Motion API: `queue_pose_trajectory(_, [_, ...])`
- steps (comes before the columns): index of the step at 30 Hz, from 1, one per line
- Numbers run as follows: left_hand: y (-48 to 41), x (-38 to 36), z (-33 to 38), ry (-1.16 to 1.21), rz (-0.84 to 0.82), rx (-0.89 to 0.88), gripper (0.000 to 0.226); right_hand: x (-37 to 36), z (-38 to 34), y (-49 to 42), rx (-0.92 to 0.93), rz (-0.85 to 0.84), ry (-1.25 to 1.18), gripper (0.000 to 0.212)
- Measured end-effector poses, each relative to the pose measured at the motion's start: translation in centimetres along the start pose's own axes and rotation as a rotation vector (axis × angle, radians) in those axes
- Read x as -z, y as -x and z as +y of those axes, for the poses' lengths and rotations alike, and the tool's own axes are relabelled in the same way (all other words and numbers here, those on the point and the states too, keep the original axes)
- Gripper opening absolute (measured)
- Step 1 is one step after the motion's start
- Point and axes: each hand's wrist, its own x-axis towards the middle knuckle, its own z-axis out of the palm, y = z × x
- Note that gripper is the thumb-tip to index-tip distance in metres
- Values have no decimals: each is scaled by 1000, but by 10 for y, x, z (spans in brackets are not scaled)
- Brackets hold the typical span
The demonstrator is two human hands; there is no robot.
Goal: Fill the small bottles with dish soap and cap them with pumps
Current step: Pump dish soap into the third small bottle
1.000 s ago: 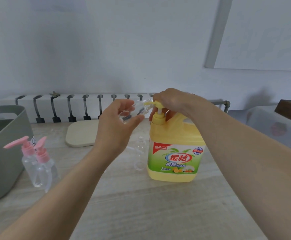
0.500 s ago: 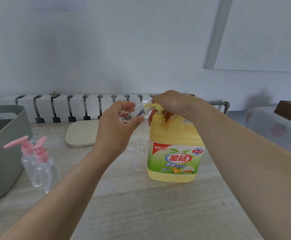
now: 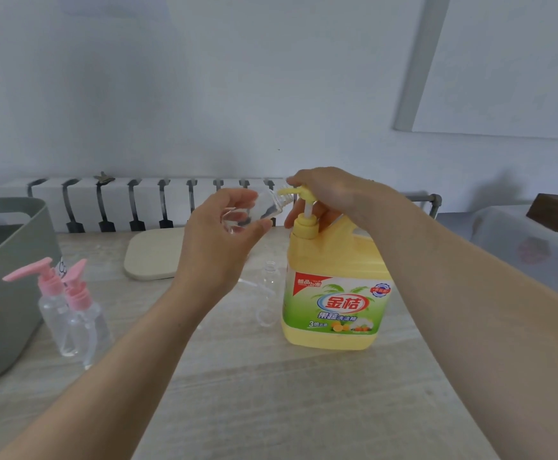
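Barely any change from half a second back. The left hand still pinches the small bottle, which is tilted with its mouth at the yellow pump of the dish soap jug on the desk. The right hand still has its fingers curled over that pump. The grey tub at far left is cut off, and I can't make out any soap inside the held bottle.
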Motion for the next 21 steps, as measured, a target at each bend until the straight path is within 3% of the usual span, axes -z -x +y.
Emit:
queue_pose_trajectory(7, [-1, 1, 2, 30, 8, -11, 36, 1, 2, -3, 61, 29, 124, 45])
queue_pose_trajectory(21, [0, -1, 5, -6, -1, -5, 36, -3, 3, -6, 32, 43, 165, 26])
